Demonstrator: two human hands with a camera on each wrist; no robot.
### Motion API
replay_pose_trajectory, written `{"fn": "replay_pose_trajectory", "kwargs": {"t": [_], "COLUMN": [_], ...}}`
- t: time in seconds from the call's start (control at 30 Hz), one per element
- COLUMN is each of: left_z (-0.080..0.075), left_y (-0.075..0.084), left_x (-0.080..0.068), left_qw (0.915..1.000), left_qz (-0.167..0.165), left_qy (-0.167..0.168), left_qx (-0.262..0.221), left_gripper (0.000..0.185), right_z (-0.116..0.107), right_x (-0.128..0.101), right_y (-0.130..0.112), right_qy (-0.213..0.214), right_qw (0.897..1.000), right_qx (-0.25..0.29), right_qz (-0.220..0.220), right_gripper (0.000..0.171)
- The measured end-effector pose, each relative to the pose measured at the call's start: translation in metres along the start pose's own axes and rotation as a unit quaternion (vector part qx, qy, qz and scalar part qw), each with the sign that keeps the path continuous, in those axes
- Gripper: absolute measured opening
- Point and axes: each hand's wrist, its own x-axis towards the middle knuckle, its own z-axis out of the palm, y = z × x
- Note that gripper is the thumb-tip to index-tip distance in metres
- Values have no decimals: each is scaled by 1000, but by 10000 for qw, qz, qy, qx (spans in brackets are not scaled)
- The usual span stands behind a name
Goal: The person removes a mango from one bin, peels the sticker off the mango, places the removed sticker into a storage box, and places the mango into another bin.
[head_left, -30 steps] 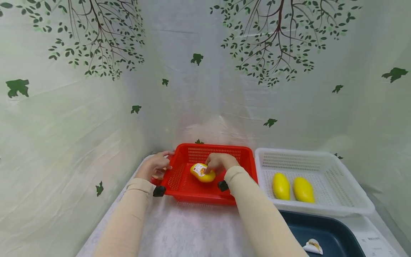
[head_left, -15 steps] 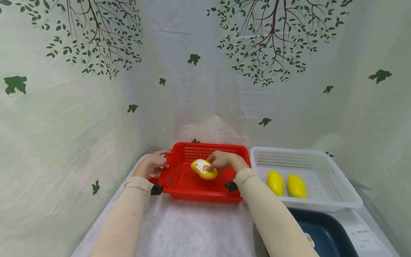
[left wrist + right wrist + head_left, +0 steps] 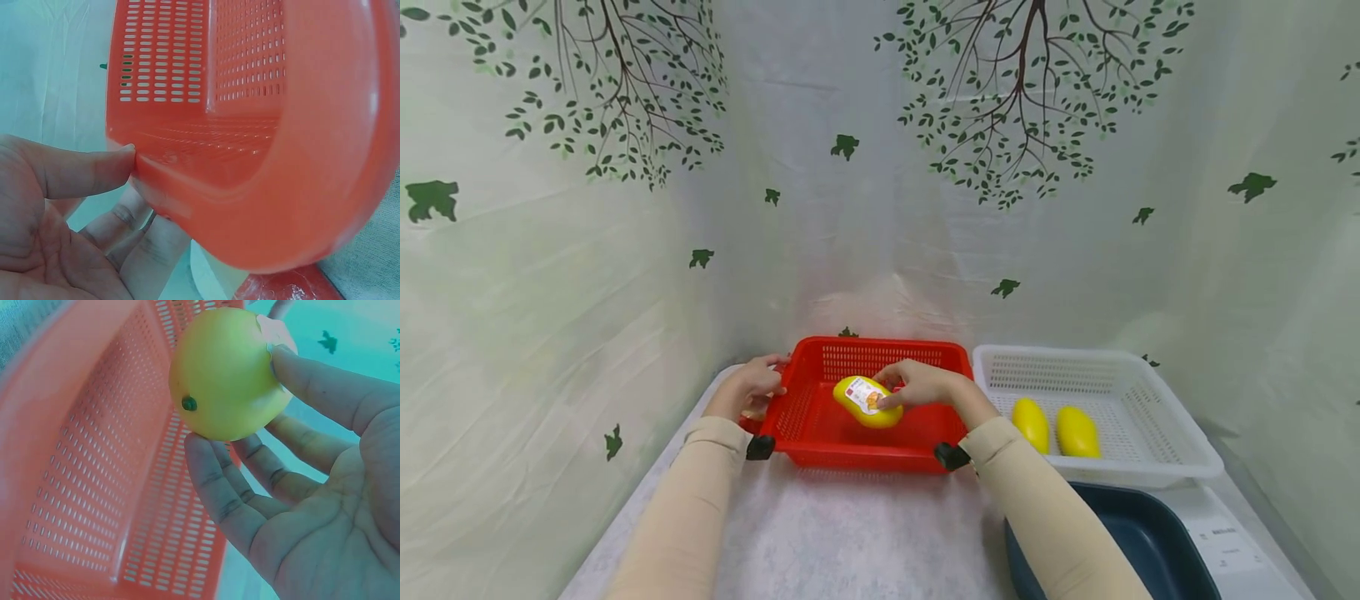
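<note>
My right hand (image 3: 917, 385) holds a yellow mango (image 3: 225, 375) between thumb and fingers, over the red basket (image 3: 872, 460). A white label (image 3: 859, 395) with a red mark and an orange picture is on the side of the mango; its stem end shows as a dark green spot in the right wrist view. At the basket's left side my left hand (image 3: 747, 388) grips the rim, its thumb on top and fingers curled beneath, as the left wrist view shows.
A white basket (image 3: 1180, 475) with two more yellow mangoes (image 3: 1077, 432) stands to the right. Before it lies a dark blue tray (image 3: 1138, 512), partly behind my right sleeve, with a printed white sheet (image 3: 1225, 542) beside it. A patterned curtain (image 3: 880, 250) closes off the back.
My right hand has lifted the mango slightly within the red basket and turned its label more toward the head view. The left hand stays at the rim. The head view has shifted somewhat rightward.
</note>
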Motion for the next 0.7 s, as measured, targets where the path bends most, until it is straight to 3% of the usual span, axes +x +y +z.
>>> {"fn": "replay_pose_trajectory", "kwargs": {"t": [0.7], "left_z": [-1], "left_y": [-4], "left_x": [6], "left_qw": [9997], "left_qz": [190], "left_qy": [-55], "left_qx": [140], "left_gripper": [75], "right_z": [11], "right_x": [-66], "right_y": [-6], "right_qy": [-65], "right_qw": [9984], "right_qx": [-412], "right_qz": [-384], "right_gripper": [56]}}
